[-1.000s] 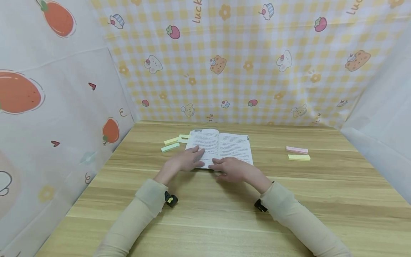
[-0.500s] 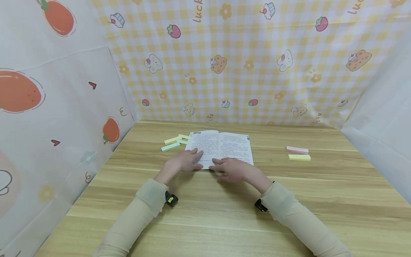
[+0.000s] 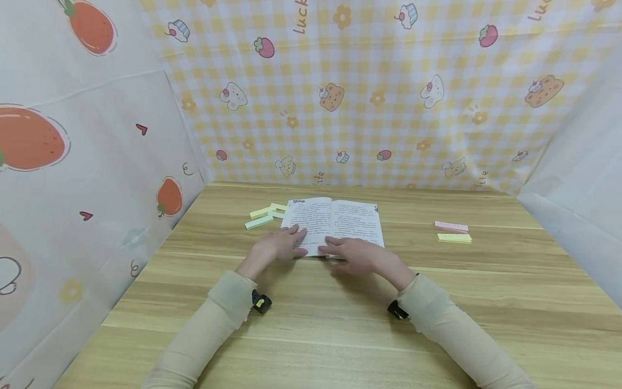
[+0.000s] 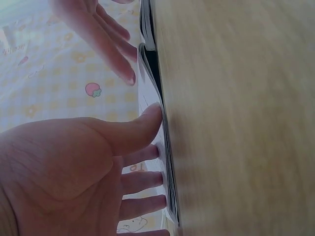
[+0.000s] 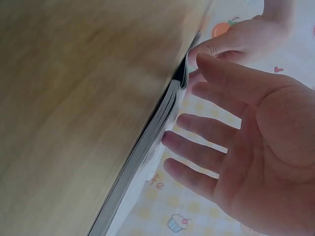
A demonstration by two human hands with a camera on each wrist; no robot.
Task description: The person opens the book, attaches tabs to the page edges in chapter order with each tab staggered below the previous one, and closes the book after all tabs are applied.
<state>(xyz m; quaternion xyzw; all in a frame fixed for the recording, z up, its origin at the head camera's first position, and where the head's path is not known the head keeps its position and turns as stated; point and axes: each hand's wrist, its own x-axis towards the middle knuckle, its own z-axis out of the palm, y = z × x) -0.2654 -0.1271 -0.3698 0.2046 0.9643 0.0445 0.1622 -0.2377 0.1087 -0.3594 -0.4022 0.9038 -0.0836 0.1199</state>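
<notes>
An open book with printed pages lies on the wooden table in the head view. My left hand rests on the lower part of its left page, fingers spread. In the left wrist view, that thumb and fingertips touch the page by the book's edge. My right hand reaches over the bottom edge near the spine, fingers extended. From the right wrist view, its fingers stay straight beside the page block; whether the tips touch the paper I cannot tell.
Left of the book lie yellow strips and green strips of sticky notes, some against the page edge. A pink strip and a yellow strip lie to the right. Patterned cloth hangs behind the wooden table.
The left page, bowed up a little one second ago, lies flatter. My left hand has slid slightly down and left on it. The right hand is nearly still.
</notes>
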